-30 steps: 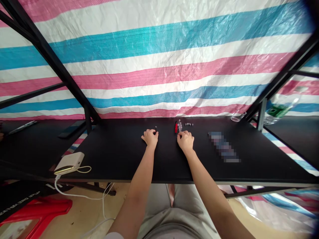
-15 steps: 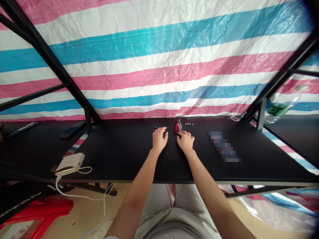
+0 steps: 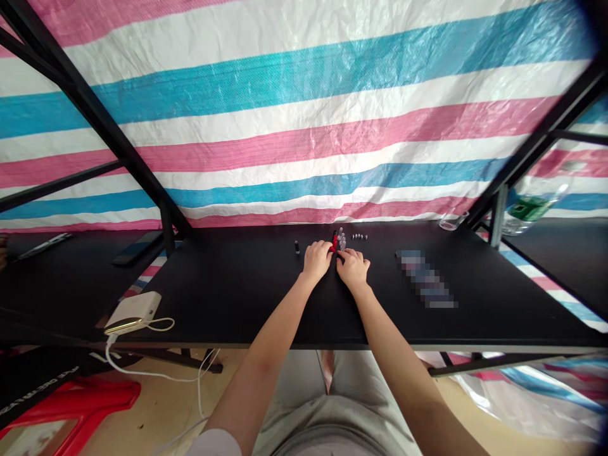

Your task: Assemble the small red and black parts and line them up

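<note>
My left hand [image 3: 317,261] is closed, its fingertips at a small red piece [image 3: 332,249] that they partly hide. Just to its right, my right hand [image 3: 353,267] rests low over the table with curled fingers; a small dark thing shows at its thumb, too small to name. Beyond the fingertips stand more small red pieces [image 3: 335,240] and a cluster of clear plastic pieces [image 3: 342,240]. A row of several small silvery pieces [image 3: 360,237] lies farther right. Left of my left hand is a short black cylinder [image 3: 297,247] with a pale band.
The black table [image 3: 228,285] backs onto a striped plastic sheet [image 3: 304,152]. A blurred-out flat object [image 3: 427,278] lies to the right, a clear cup [image 3: 453,219] at the back right. A white box with a cable [image 3: 135,310] sits at the left edge. Black frame bars flank both sides.
My left hand has moved right, from beside the black cylinder to the red pieces, uncovering the cylinder. My right hand has stayed almost still.
</note>
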A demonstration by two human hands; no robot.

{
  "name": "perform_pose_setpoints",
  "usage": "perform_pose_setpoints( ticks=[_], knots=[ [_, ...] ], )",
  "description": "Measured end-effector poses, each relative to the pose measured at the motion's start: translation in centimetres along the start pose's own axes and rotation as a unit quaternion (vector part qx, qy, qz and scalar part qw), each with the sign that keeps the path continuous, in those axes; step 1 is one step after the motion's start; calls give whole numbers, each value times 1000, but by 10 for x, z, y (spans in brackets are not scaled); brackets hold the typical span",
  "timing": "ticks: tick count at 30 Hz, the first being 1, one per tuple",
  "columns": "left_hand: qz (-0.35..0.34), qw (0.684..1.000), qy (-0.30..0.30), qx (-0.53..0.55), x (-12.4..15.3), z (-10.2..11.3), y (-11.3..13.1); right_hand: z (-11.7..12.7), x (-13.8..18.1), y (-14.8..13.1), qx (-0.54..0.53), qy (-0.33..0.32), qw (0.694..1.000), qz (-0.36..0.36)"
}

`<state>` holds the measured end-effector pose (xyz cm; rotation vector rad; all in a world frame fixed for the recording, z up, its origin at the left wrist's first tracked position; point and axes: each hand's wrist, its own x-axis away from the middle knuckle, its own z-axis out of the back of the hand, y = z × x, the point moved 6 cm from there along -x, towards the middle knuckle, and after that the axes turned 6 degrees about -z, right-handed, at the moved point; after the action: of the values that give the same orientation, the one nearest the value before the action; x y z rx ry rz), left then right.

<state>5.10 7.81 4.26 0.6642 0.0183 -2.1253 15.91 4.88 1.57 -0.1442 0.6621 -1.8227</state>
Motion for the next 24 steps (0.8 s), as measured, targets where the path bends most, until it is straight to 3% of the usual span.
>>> perform_pose_setpoints(
  ticks=[6, 11, 17, 24],
  knots=[
    [46, 991, 85, 90, 8, 13, -16, 0, 1, 0, 8, 3, 1000, -1],
    [115, 960, 165, 196, 34, 22, -38, -1, 2, -1, 18, 1, 1000, 2],
    [162, 938, 214, 221, 57, 27, -44, 0, 3, -2, 30, -1, 1000, 4],
    [187, 915, 233, 270, 58, 26, -46, 10, 11, -25, -64, 17, 989, 130]
  ],
)
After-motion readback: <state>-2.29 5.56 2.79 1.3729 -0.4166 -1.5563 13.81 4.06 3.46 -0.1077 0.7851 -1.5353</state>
